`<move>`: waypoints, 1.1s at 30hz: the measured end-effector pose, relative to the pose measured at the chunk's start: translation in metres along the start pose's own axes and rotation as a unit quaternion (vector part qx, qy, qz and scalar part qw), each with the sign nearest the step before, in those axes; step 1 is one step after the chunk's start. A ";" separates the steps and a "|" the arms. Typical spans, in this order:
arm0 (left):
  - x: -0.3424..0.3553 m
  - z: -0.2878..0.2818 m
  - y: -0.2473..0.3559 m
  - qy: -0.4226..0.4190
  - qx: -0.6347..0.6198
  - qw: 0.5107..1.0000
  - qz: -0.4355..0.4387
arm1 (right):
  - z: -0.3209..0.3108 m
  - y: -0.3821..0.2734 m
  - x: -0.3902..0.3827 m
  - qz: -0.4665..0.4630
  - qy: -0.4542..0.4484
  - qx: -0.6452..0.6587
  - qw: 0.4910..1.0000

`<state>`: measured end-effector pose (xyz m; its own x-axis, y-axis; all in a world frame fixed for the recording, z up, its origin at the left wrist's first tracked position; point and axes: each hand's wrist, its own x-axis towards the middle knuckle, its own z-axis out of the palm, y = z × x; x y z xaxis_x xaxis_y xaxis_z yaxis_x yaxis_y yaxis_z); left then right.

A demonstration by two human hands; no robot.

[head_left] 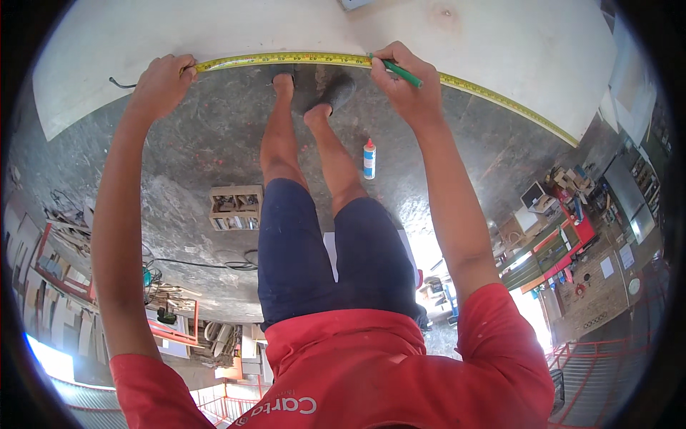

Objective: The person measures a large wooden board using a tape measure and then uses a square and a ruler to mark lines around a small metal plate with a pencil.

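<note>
A yellow tape measure blade (286,60) lies stretched along the near edge of a large pale board (236,28). At its left stretch my left hand (163,82) is closed, thumb and fingers gripping the tape. Farther right, my right hand (407,82) is closed around a green pencil or marker (403,74), its point at the tape and board edge. The fingers of that hand also rest against the tape. Beyond my right hand the blade runs on to the board's right corner. A thin dark curved piece (122,84) sticks out left of my left hand.
Below the board is a grey concrete floor (207,143), where my feet stand. A white and blue bottle with a red cap (369,159) stands there. A wooden box with compartments (236,207) sits left of my legs, near a black cable (207,264). Wood offcuts (572,179) pile up at right.
</note>
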<state>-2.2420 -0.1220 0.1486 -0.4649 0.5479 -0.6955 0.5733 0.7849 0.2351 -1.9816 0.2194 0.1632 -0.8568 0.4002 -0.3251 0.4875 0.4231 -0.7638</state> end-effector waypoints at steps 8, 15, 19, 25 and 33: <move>0.003 -0.005 0.002 0.004 -0.013 1.000 0.006 | 0.000 -0.001 -0.002 0.033 0.000 0.028 0.999; 0.001 0.005 -0.012 0.001 -0.013 0.999 0.029 | 0.005 0.048 -0.011 -0.185 0.111 -0.063 0.974; -0.003 -0.004 -0.008 0.001 -0.042 0.998 0.054 | -0.019 0.067 -0.029 -0.186 0.116 -0.181 0.959; -0.012 -0.016 -0.002 -0.090 -0.121 0.989 -0.005 | -0.043 0.105 -0.039 -0.172 0.126 -0.269 0.939; -0.047 0.007 0.041 -0.172 -0.167 0.971 0.028 | -0.094 0.135 -0.081 -0.105 0.105 -0.304 0.941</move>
<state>-2.1920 -0.1174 0.1867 -0.1540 0.5093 -0.8467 0.3143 0.8377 0.4467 -1.8311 0.3209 0.1393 -0.9239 0.3809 -0.0363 0.3720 0.8719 -0.3185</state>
